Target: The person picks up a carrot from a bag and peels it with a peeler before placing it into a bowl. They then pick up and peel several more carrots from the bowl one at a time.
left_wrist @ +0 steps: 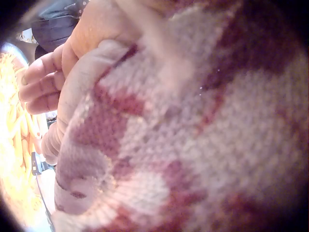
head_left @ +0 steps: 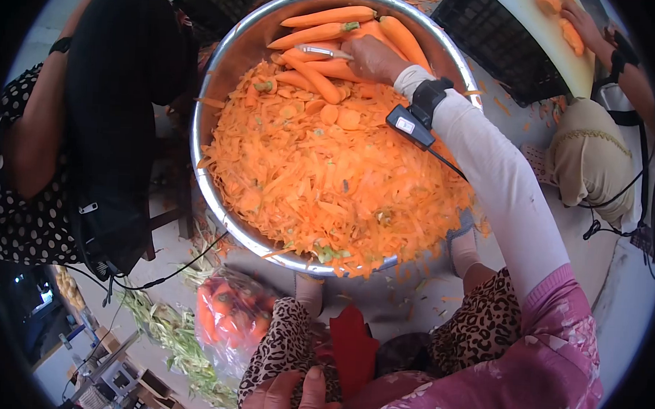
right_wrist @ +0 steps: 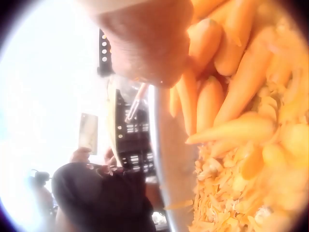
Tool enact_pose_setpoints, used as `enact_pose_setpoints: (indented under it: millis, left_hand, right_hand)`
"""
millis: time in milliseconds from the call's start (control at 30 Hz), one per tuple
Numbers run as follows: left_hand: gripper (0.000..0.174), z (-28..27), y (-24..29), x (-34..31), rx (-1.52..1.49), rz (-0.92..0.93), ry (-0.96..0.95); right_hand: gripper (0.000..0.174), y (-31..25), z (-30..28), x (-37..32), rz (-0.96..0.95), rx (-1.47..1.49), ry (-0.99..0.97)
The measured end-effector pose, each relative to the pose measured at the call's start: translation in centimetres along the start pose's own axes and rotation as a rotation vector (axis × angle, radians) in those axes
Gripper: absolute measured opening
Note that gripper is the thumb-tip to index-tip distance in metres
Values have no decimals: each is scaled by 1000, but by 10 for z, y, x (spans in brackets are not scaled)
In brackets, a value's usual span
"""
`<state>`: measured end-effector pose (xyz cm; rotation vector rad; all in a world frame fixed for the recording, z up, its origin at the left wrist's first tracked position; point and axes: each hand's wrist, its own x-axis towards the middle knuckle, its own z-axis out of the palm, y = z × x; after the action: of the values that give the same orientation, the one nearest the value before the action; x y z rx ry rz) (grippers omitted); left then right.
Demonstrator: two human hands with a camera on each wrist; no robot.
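A wide metal basin (head_left: 200, 151) holds a heap of orange peelings (head_left: 321, 175), with whole carrots (head_left: 328, 16) at its far side. My right hand (head_left: 378, 59) is over those carrots and grips a peeler (head_left: 321, 51), its metal end pointing left. In the right wrist view the hand (right_wrist: 147, 46) shows beside the carrots (right_wrist: 246, 77), and the peeler (right_wrist: 136, 104) sticks out below it. My left hand (head_left: 290, 399) is low by the leopard-print lap, holding nothing visible. The left wrist view shows that hand (left_wrist: 72, 72) with loosely extended fingers, next to a patterned sleeve.
A plastic bag of carrots (head_left: 231, 310) lies on the floor beside green leaves (head_left: 165, 329). One person in dark clothing (head_left: 119, 122) sits at the left; another person's hand (head_left: 587, 29) holds a carrot over a board at the upper right. Black crates (head_left: 495, 44) stand beyond the basin.
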<state>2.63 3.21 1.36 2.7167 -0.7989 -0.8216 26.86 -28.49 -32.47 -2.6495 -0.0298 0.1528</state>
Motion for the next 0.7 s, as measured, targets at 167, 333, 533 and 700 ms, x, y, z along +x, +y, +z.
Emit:
enact_pose_setpoints:
  millis: [167, 333, 533, 700]
  left_hand:
    - [58, 1, 2, 0, 6, 6, -14]
    - [57, 0, 3, 1, 5, 3, -10]
    - [57, -2, 2, 3, -7, 4, 4]
    - [57, -3, 1, 6, -14, 4, 3]
  right_hand:
    - [19, 3, 28, -12, -63, -103, 59]
    - [24, -5, 36, -5, -3, -107, 24]
    - [23, -25, 31, 1, 97, -182, -11]
    - [21, -23, 38, 2, 74, -181, 66]
